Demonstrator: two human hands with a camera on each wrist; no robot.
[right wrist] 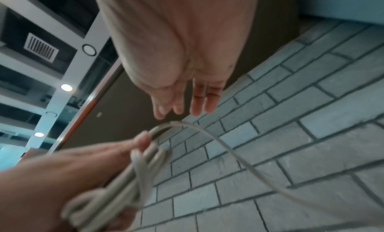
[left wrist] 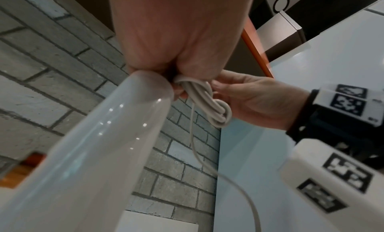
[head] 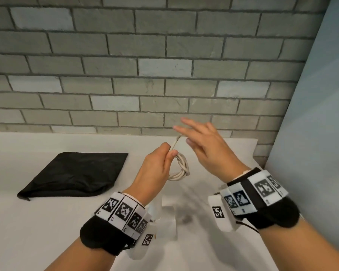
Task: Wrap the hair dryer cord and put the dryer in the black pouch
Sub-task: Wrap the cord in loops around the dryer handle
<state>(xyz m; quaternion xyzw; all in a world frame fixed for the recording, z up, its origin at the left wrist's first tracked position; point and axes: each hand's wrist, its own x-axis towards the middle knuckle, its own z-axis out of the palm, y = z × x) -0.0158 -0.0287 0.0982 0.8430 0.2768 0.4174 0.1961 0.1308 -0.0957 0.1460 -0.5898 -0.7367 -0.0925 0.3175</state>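
Note:
My left hand (head: 169, 151) grips a coil of white cord (head: 181, 167) above the white counter, a small loop of it sticking up past the thumb. The left wrist view shows the same hand (left wrist: 176, 81) also holding the white dryer body (left wrist: 99, 150), which hangs under the wrist; the coil (left wrist: 216, 110) hangs beside it. My right hand (head: 184, 132) hovers just right of the loop with fingers straight and spread, holding nothing. A loose strand of cord (right wrist: 239, 156) arcs away from the coil. The black pouch (head: 74, 173) lies flat on the counter to the left.
A grey brick wall (head: 145, 65) runs along the back of the white counter (head: 37, 231). A pale blue panel (head: 317, 124) closes off the right side. The counter's front edge slants off at the lower right.

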